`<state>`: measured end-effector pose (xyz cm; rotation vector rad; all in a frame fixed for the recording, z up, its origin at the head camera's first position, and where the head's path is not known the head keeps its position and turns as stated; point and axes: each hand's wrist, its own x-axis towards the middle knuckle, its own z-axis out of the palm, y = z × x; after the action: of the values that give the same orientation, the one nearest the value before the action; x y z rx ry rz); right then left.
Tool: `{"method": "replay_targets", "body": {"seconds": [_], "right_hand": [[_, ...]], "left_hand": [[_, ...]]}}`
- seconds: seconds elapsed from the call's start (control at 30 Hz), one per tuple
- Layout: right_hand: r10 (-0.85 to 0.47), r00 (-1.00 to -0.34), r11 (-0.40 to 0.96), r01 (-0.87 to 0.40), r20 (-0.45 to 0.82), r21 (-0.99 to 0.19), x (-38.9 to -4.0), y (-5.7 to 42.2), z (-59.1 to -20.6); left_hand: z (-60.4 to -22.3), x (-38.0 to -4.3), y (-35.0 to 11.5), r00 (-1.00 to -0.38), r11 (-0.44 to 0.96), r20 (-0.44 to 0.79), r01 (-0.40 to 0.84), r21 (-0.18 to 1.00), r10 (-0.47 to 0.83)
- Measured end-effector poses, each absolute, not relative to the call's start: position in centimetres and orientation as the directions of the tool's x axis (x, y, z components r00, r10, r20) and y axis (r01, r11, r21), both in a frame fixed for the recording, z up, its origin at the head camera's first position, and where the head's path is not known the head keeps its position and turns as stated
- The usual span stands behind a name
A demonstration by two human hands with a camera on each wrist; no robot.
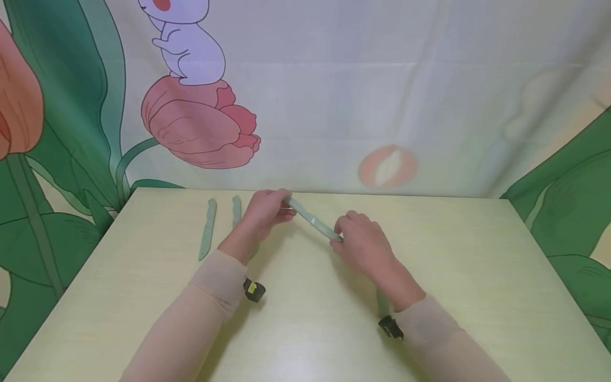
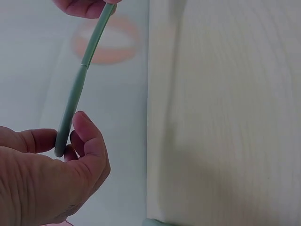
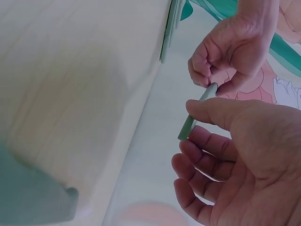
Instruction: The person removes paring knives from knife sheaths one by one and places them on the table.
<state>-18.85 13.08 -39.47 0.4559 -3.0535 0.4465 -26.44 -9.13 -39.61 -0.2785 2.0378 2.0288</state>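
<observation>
Both hands hold a slim pale-green sheathed knife slantwise above the table. At its upper left end, the left hand pinches the rounded handle between thumb and fingers. The right hand pinches the flatter sheath end, lower and to the right. A seam crosses the knife near its middle in the left wrist view. From the right wrist view, the right hand has its thumb over the sheath end, with the other fingers loosely bent.
A similar green knife lies on the table at the left. Next to it lies another knife, partly covered by the left arm. Beneath the right wrist a green piece shows partly. A printed curtain hangs behind.
</observation>
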Motion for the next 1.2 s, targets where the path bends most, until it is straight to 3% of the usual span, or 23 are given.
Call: {"method": "replay_targets", "body": {"seconds": [0.27,1.2], "right_hand": [[-0.297,-0.948,0.902,-0.317,0.111,-0.295,-18.5,14.5,-40.1],[-0.281,-0.948,0.853,-0.317,0.147,-0.414,-17.4,17.6,-40.9]], "left_hand": [[-40.0,-25.2,-8.6,-0.942,-0.130,-0.329,-0.336,0.933,0.067],[-41.6,-21.0,-7.6,-0.922,-0.390,-0.364,-0.387,0.836,0.135]]}}
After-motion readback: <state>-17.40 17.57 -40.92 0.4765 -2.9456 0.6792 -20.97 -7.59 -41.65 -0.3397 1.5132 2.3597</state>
